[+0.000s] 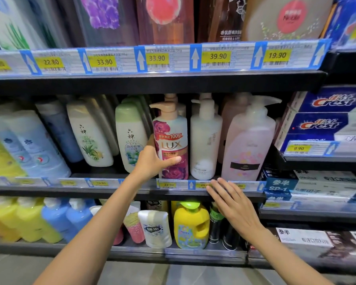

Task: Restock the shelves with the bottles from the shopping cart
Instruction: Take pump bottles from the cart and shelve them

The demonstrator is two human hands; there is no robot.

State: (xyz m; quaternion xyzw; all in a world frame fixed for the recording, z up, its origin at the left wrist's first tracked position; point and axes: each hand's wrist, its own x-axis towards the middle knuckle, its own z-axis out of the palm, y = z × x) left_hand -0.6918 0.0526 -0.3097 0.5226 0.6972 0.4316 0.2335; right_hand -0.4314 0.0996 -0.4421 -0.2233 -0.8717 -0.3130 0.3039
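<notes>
The black metal shelf unit [156, 83] fills the view in front of both my hands, its middle tier [111, 191] level with them. That tier already carries a full-looking front row. Left of my left hand stand a pale green-capped white bottle [130, 136] and an ivory flip-top bottle [88, 134]. Above my right hand stand a pale pink pump bottle [249, 140] and a milky white pump bottle [205, 140].

Progress, as a judgement: the pink-and-white plastic LUX pump bottle with a peach pump head [173, 138] appears seated at the tier's front edge, between the green-capped bottle and the milky white one. This placement therefore looks nearly complete; only release or a small alignment remains. The shopping cart is not in view, so I cannot tell how many bottles are left.

Orientation: the LUX bottle's long axis runs vertically, base on the tier, pump uppermost. The printed label faces me. The pump spout points to my left, toward the green-capped bottle.

My left hand [152, 161] grips the LUX bottle low on its body, thumb across the label, fingers hidden behind it. My right hand [232, 204] holds nothing; its fingers are straight and spread, fingertips at the price-tag strip [195, 185] just below the milky white bottle. Contact cannot be confirmed.
</notes>
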